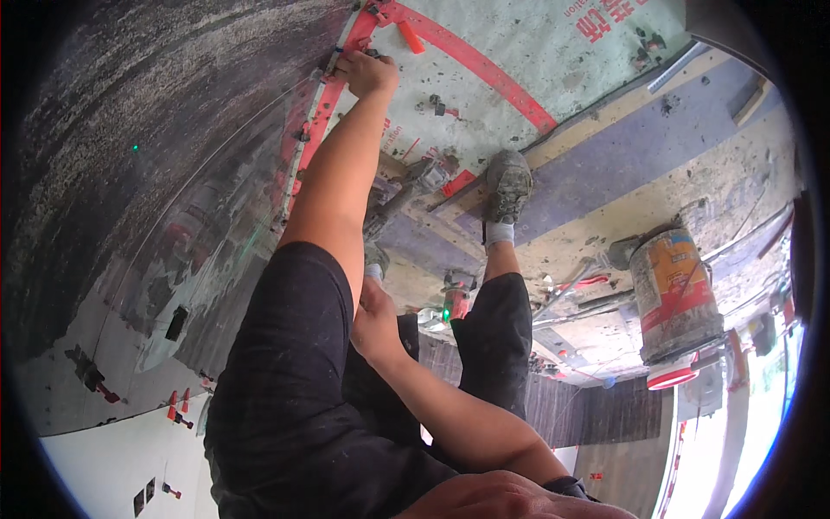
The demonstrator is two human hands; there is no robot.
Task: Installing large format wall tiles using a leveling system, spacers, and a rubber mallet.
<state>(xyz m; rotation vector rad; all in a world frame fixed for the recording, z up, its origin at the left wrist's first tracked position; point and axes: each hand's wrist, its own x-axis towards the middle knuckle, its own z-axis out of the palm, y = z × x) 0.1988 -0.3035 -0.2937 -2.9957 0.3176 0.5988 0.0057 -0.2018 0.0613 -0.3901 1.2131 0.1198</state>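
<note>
My left arm stretches far forward along the foot of the dark wall. My left hand [369, 73] is at the red-taped edge [324, 112] of the covered floor, its fingers curled against the edge. A small dark piece shows by the fingertips, too small to name. Along this edge sit several small dark clips [302, 134]. A red wedge [411, 37] lies on the pale floor covering just beyond the hand. My right hand [378, 322] is down by my left leg, partly behind my left arm, and its fingers are mostly hidden.
The wall [164, 164] of dark, streaked panels rises on the left. A clip [443, 107] lies on the pale covering [510, 52]. Near my shoes stands a green-lit tool [454, 303]. A dirty bucket [679, 298] and red-handled pliers [584, 283] are at the right.
</note>
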